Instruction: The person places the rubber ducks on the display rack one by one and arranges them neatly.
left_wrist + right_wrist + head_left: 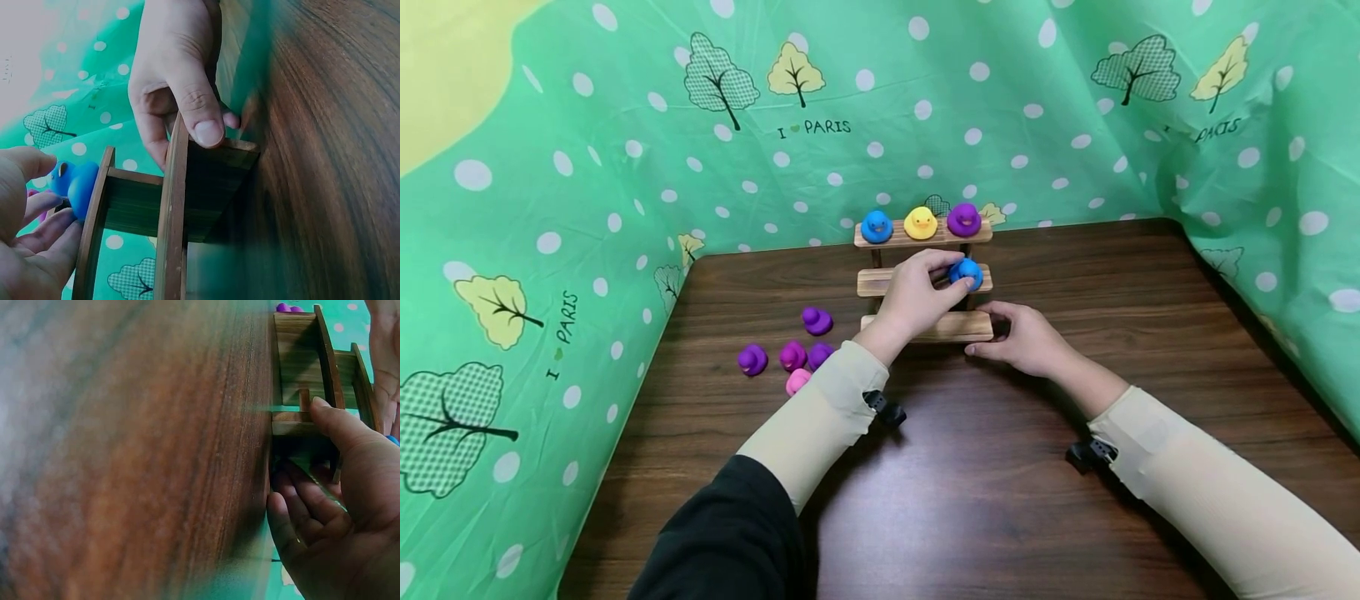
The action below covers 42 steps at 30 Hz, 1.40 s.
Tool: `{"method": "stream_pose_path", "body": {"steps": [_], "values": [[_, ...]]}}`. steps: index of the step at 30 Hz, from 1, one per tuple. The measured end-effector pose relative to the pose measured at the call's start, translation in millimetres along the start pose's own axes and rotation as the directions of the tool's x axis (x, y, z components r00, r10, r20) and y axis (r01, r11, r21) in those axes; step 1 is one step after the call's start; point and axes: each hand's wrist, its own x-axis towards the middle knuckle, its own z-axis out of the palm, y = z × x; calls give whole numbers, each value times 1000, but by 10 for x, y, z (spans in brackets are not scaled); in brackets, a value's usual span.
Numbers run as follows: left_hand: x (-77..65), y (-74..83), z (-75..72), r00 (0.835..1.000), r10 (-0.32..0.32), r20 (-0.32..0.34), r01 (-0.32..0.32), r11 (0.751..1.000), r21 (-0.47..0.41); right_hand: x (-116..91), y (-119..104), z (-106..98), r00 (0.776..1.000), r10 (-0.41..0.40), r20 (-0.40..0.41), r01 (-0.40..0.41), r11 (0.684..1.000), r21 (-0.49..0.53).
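My left hand [919,292] pinches a blue rubber duck [966,273] at the right end of the middle tier of a small three-tier wooden shelf [951,327]. In the left wrist view, the blue duck [81,190] sits against that tier, between the thumb and fingers. My right hand [1026,340] grips the right end of the bottom tier. The right wrist view has the thumb of the right hand [350,506] on the front edge, with its fingers around the end. Along the top tier stand a blue duck [877,227], a yellow duck [921,222] and a purple duck [964,220].
Left of the shelf, several purple ducks [752,360] and a pink duck [798,382] lie on the dark wooden table [970,483]. My left forearm partly covers this group. A green dotted cloth [850,150] hangs behind and along both sides.
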Motion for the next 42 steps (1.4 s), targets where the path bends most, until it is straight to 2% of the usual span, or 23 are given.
{"method": "stream_pose_path", "body": {"steps": [17,22,32,36,42], "values": [[-170,-118,-340,990,97,-102,-103,993,-58,8,11,-21,1000,5,4,-5,1000,-11],[-219,-172,-461,989,117,-94,-125,989,-85,-4,13,-22,1000,15,4,-15,1000,-2],[-400,-362,-873,993,57,-107,-67,994,-91,-7,5,3,1000,16,7,-16,1000,12],[-498,-519,-1104,988,23,-156,-34,997,-70,-7,7,11,1000,14,6,-15,1000,19],[-604,-845,-1443,969,-47,-244,35,998,-55,-6,0,10,1000,12,1,-12,1000,16]]}}
